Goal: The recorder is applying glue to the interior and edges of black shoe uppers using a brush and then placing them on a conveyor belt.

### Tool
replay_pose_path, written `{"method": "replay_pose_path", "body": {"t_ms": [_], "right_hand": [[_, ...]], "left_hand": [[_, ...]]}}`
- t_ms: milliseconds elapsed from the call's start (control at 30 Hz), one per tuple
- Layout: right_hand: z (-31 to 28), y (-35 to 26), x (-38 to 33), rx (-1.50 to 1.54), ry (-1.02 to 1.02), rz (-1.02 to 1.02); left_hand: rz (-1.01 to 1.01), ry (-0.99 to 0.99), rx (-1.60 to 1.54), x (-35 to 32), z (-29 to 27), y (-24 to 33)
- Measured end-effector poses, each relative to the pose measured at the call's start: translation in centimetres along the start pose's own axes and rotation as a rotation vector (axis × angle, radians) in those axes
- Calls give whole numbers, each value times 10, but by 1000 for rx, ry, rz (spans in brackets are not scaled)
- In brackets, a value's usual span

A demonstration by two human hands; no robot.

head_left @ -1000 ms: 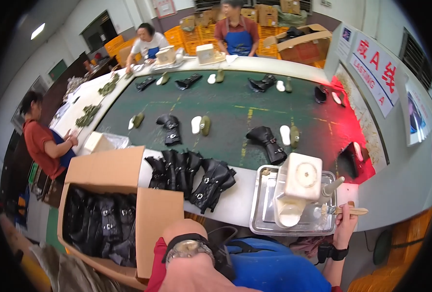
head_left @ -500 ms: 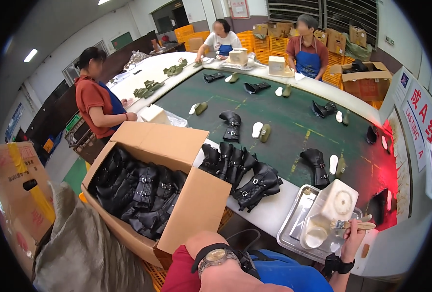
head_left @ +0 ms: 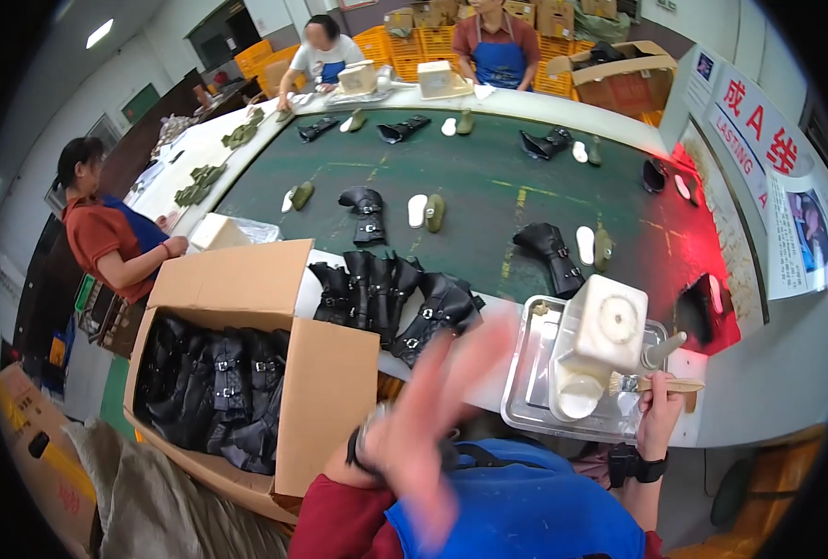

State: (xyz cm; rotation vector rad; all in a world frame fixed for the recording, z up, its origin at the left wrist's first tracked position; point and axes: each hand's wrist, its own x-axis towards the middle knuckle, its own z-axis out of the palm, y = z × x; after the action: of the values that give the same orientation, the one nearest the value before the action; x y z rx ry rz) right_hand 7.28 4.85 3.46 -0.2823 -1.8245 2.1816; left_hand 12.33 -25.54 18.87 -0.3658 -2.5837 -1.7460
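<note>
My right hand (head_left: pixel 658 410) is closed around the wooden handle of a paintbrush (head_left: pixel 679 384). The brush's bristles are by the round mouth of a white plastic container (head_left: pixel 609 321), which lies in a clear plastic tray (head_left: pixel 518 410). Behind the brush, a pale rod-like handle (head_left: pixel 665 349) slants up from the tray. My left hand (head_left: pixel 432 410), blurred by motion, is raised in front of my blue apron with its fingers stretched out and nothing visible in them. Just beyond it, several black buckled boot uppers (head_left: pixel 432 312) lie along the white table edge.
An open carton (head_left: pixel 335 410) of black boot uppers stands at the left. Black uppers, white insoles (head_left: pixel 585 245) and olive soles (head_left: pixel 603 252) lie on the green conveyor belt (head_left: pixel 470 252). At the right, red light glows by a machine opening (head_left: pixel 712 233). Three co-workers stand around the line.
My left hand has risen into the middle, its fingers now in sight. My right hand keeps the brush by the container. The view has swung right.
</note>
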Motion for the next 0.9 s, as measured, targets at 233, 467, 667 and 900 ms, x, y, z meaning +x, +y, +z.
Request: {"method": "replay_pose_path", "body": {"t_ms": [233,467,667,900], "right_hand": [[-11,1,-16,-74,72,-16],[-14,9,-23,-71,134,9],[-7,14,-17,-78,82,-48],[6,24,9,-246,-53,-245]], "left_hand": [[-451,151,623,95,-10,-313],[-652,75,550,105,-3,-325],[-400,283,449,97,-8,-290],[-31,288,36,80,18,-199]]}}
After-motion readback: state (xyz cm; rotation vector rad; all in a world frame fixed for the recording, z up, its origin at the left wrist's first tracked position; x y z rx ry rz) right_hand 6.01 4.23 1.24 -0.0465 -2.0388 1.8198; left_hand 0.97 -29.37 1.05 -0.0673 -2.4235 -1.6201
